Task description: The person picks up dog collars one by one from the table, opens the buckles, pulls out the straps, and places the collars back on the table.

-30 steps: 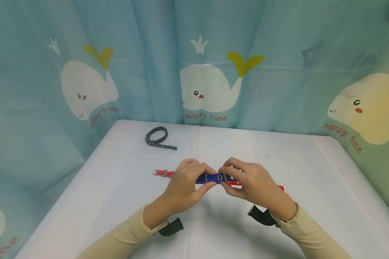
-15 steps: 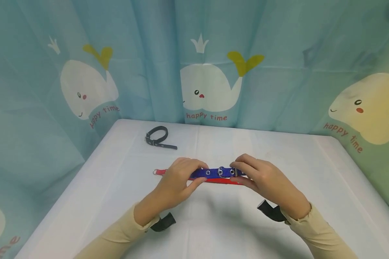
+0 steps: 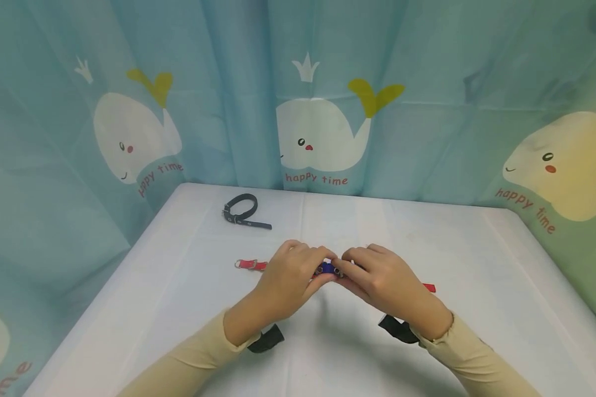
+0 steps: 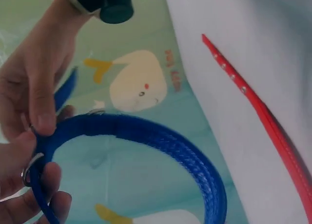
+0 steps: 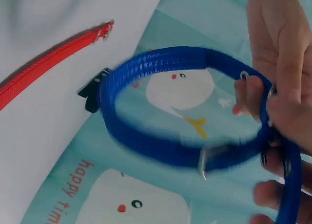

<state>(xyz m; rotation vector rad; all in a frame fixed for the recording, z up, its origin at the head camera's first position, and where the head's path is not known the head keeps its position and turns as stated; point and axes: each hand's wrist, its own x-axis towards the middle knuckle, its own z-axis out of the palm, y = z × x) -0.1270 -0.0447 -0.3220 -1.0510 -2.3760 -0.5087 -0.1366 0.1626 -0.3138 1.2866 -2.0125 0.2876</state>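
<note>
Between both hands is a blue collar (image 3: 329, 268) with metal eyelets, held over the table and bent into a round loop, as the left wrist view shows its band (image 4: 146, 129). My left hand (image 3: 288, 281) pinches it between thumb and fingers on the left. Close beside it, my right hand (image 3: 384, 281) pinches the other side, where the strap passes the eyelets and a metal ring. A rectangular metal buckle (image 5: 205, 160) or keeper sits on the loop in the right wrist view. Fingers hide most of the joining part in the head view.
A red collar (image 3: 250, 264) lies straight on the white table (image 3: 477, 248) beneath and behind the hands, its middle covered in the head view. A black collar (image 3: 252, 224), partly looped, lies at the back left. A whale-print curtain (image 3: 248, 110) hangs behind the table.
Half a second ago my hands were farther apart, with a longer stretch of blue strap showing. They have since come together over it, the right hand moving left and the left hand moving right.
</note>
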